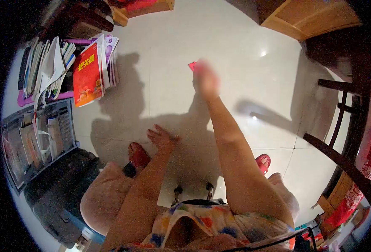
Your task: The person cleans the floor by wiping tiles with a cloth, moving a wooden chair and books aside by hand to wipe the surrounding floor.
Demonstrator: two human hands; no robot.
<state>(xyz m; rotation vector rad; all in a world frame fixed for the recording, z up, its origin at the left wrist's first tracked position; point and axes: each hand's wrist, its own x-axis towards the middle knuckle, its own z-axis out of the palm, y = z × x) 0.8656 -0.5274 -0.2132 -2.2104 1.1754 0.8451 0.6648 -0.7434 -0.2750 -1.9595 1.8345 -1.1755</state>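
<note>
My right hand [208, 82] reaches forward over the tiled floor, its fingers blurred. A small pink-red piece [192, 66] with a pointed corner sticks out at the fingertips, and the hand appears to grip it. What the piece is, I cannot make out; most of it is hidden or smeared. Lower and to the left, my left hand [163, 137] has its fingers spread and holds nothing. It is above the floor near a foot in a red slipper [138, 155].
On the left stand a packed row of books [46, 69], a red booklet [87, 77] and an open dark case [59, 176]. Wooden furniture [311, 19] is at the upper right. A dark wooden chair [341, 161] lines the right. Another red slipper [262, 163] is below my right arm.
</note>
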